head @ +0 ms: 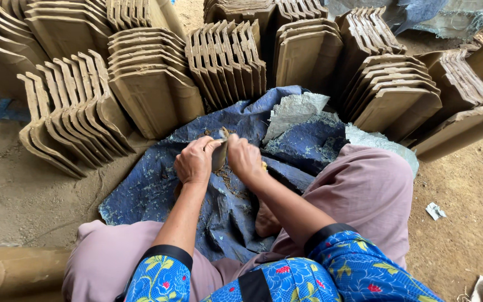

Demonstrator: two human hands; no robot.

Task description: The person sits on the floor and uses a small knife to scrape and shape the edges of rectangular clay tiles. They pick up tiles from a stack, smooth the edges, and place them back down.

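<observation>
Floral sleeves (331,263) | hands (219,159) grip clay piece (219,154) | blue tarp (157,184)

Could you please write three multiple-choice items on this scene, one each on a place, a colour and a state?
1. Where do the stacked clay tiles stand?
A. Around the far edge of the cloth
B. On the person's lap
C. Hung on a wall

2. What colour is the cloth on the ground?
A. Red
B. Blue
C. White

3. How are the hands placed?
A. Apart, resting on the knees
B. Together on one small clay piece
C. One raised overhead

Answers:
1 A, the tiles ring the cloth's far side on the dirt.
2 B, it is blue with pale clay smears.
3 B, the left hand and right hand both grip the clay piece.
</observation>
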